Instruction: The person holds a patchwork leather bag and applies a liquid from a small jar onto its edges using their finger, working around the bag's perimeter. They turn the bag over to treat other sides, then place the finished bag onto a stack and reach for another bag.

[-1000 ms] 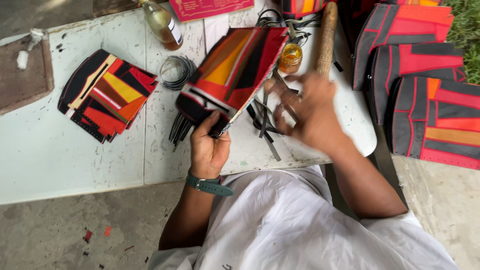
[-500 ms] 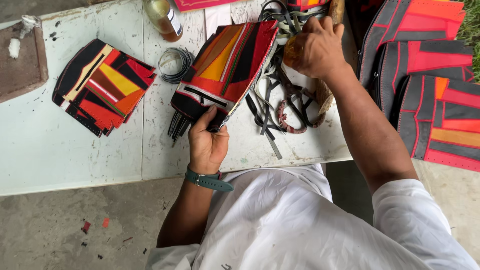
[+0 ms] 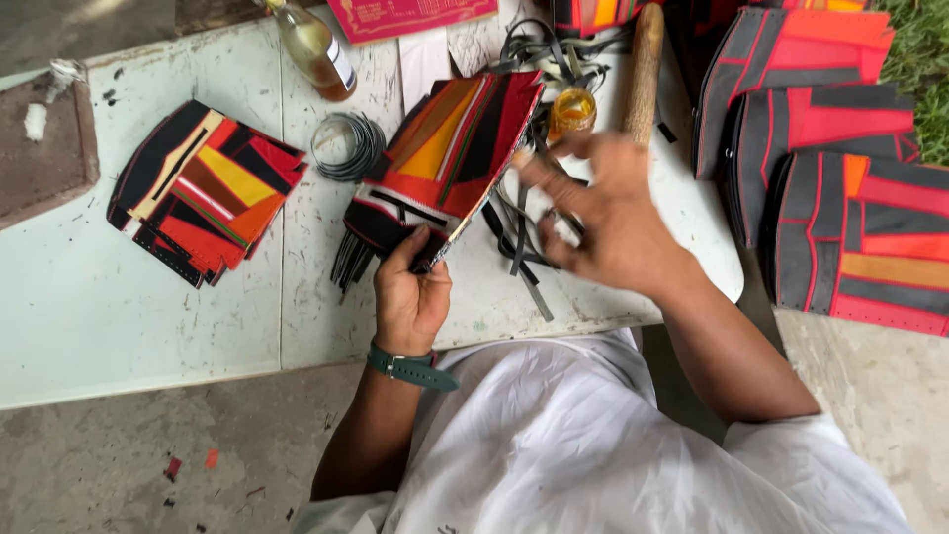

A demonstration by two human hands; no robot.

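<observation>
Two hands at work: both over the white painted table (image 3: 148,316), centre of the frame.
Left hand: the left hand (image 3: 410,297) is closed around the lower end of a stiff patchwork panel of red, orange, black and yellow strips (image 3: 450,158), thumb on top, holding it tilted up off the table.
Right hand: the right hand (image 3: 603,213) is loose, fingers spread, holding nothing; it hangs just right of the panel's edge, above a tangle of dark straps (image 3: 519,232).
Change: half a second ago this hand was up by the small amber jar (image 3: 571,111) and the wooden handle (image 3: 643,69) in the upper middle; it has now come back down beside the panel, blurred with motion.
Meaning: likely the hand has just dipped fingertips at the jar and is bringing something to the panel's edge; whether anything is on the fingers cannot be told.
Panel place: centre, slanting from the left hand toward the jar.
Nearby: a stack of similar patchwork pieces (image 3: 203,193) at left, a coil of grey wire (image 3: 346,146) beside it, a glass bottle (image 3: 316,44) at top, larger sewn panels (image 3: 840,168) at right.
</observation>
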